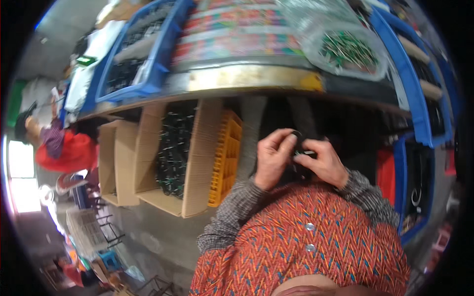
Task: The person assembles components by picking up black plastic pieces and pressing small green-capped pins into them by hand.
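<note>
Close together in front of my body, both my hands are closed in pinches. My left hand (pixel 274 155) grips a small dark part (pixel 296 134) between thumb and forefinger; its exact kind is too small to make out. Beside it, my right hand (pixel 323 162) pinches a thin, light-and-green piece (pixel 305 153), which resembles the pieces in the bag on the bench. On the bench ahead lies a clear plastic bag (pixel 316 47) holding many small green and silver pin-like pieces (pixel 349 51).
A cardboard box (pixel 197 163) of black parts with green and pale bits stands left, beside a yellow crate (pixel 226 158) and another carton (pixel 126 163). Blue crates (pixel 168 54) flank the bench edge (pixel 252 79). A blue bin (pixel 401 197) stands right. Another person (pixel 66 148) is far left.
</note>
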The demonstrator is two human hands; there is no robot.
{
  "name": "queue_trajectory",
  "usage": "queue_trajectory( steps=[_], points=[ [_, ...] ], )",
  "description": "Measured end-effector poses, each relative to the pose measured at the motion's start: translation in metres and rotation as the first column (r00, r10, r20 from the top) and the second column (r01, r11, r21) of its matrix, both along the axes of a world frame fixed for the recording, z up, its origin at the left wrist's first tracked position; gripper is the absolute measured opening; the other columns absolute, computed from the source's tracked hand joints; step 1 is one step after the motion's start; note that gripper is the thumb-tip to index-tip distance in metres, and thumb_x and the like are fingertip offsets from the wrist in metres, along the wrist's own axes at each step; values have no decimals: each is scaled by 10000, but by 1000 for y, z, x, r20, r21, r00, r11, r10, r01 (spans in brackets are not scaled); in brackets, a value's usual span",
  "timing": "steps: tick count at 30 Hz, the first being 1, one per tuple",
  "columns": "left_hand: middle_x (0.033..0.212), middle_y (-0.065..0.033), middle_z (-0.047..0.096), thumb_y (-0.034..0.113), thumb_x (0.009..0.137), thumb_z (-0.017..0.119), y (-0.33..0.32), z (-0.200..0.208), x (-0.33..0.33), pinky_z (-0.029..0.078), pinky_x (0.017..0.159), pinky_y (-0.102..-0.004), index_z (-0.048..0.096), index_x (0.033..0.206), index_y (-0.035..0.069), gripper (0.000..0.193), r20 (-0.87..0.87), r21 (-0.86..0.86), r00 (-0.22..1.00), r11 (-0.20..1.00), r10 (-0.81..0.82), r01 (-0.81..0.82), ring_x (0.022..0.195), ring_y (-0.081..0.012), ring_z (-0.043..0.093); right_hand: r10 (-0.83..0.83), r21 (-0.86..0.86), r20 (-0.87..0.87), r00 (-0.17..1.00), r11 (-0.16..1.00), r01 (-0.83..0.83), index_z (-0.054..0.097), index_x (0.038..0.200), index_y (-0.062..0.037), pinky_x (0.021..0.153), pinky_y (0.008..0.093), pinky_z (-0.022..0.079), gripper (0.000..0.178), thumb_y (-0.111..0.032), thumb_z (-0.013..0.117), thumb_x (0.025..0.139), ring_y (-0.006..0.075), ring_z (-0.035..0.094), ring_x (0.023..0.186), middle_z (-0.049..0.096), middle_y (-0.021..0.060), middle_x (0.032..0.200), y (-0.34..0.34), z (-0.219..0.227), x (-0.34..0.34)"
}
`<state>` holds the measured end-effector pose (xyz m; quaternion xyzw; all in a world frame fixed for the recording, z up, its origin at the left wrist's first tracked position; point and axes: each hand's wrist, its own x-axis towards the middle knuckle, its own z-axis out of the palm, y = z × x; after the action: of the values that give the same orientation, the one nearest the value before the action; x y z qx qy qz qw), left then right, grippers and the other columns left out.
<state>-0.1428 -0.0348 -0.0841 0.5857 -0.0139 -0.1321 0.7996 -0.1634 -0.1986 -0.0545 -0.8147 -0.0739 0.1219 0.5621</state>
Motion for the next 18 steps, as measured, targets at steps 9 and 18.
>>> queue_trajectory(
  steps=[9,18],
  points=[
    [902,-13,651,115,944,577,-6,-13,6,469,641,-189,640,1040,-11,171,-54,-77,997,995,-62,58,758,-48,582,-25,175,-110,994,984,44,625,902,55,635,272,500,231,-133,715,803,106,620,721,650,82,765,-9,-7,-2],
    [814,8,635,154,947,579,-5,-16,5,424,522,-179,638,1046,8,186,-153,-168,981,981,-120,93,632,-28,539,-2,191,-149,989,981,31,641,939,42,627,246,488,233,-135,715,806,82,601,707,656,59,779,-12,-18,-5]
  ],
)
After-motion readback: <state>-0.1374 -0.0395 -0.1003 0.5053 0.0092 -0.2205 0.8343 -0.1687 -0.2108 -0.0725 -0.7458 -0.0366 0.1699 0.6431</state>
